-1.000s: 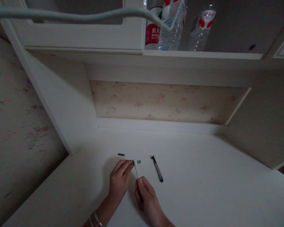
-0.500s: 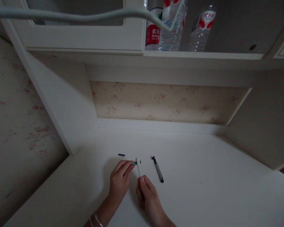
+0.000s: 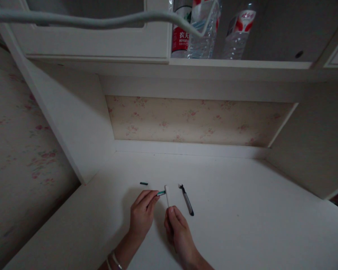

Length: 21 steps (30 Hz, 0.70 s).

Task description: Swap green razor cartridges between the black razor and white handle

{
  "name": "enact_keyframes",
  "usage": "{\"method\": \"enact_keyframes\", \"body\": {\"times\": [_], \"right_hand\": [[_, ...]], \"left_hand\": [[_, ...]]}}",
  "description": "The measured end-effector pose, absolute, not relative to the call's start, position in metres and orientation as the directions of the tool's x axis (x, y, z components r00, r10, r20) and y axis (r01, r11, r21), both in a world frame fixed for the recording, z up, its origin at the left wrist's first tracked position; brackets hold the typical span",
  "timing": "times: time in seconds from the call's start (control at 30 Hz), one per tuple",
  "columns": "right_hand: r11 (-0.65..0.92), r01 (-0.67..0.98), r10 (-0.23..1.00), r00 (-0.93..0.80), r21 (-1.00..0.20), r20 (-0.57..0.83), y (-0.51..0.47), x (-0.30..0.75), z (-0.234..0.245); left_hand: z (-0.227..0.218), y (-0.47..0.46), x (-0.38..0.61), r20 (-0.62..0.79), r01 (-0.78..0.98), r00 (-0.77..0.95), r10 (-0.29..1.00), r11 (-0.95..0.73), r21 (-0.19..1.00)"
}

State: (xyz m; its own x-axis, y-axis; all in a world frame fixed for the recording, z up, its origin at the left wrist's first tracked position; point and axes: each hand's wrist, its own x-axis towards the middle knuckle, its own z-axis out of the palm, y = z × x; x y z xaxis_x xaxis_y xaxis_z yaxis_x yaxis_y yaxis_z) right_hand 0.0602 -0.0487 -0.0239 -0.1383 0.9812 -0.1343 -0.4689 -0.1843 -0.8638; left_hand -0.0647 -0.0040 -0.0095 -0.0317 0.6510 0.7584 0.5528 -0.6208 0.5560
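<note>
Pinched in the fingertips of my left hand [image 3: 143,212] is a small teal-and-dark strip [image 3: 161,193] that looks like a razor blade cartridge. Its right end meets the upper part of a slim white stick [image 3: 167,195], which looks like a toothbrush; whether they touch I cannot tell. My right hand [image 3: 178,228] is closed around the stick's lower part, hiding it, and the stick points away from me. To the right lies a black and grey razor handle [image 3: 187,200]. Beyond my left hand rests a small dark strip [image 3: 144,183], similar to the held one.
Both hands are over a white desk [image 3: 242,225] with side panels. Plastic bottles [image 3: 238,32] stand on the shelf above. A pale rod-like arm [image 3: 101,19] crosses the top of the view, and floral wallpaper [image 3: 163,120] covers the back.
The white stick and my right hand have shifted slightly right. The teal strip crossed the stick's upper end before; now it stays on the stick's left side.
</note>
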Motion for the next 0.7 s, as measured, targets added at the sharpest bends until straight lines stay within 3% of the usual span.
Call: {"method": "enact_keyframes", "body": {"times": [0.13,0.3,0.5,0.7], "right_hand": [[-0.161,-0.491,0.977,-0.205,-0.856,-0.066,-0.0481,0.0578,-0.0297],[-0.172,-0.513,0.985,-0.099,-0.841,-0.141,-0.0441,0.0605,-0.0276],[-0.198,-0.463,0.969,-0.223,-0.864,-0.103,-0.0485,0.0596,-0.0289],[-0.197,-0.509,0.98,-0.112,-0.838,-0.163,-0.0467,0.0619,-0.029]], "left_hand": [[-0.0089,-0.0034,-0.0639,0.756,0.542,-0.026,0.654,-0.626,0.56],[-0.0088,-0.0033,-0.0634,0.758,0.536,-0.036,0.651,-0.628,0.565],[-0.0077,-0.0053,-0.0618,0.763,0.526,0.007,0.646,-0.651,0.547],[-0.0109,-0.0032,-0.0629,0.768,0.517,-0.022,0.64,-0.65,0.557]]}}
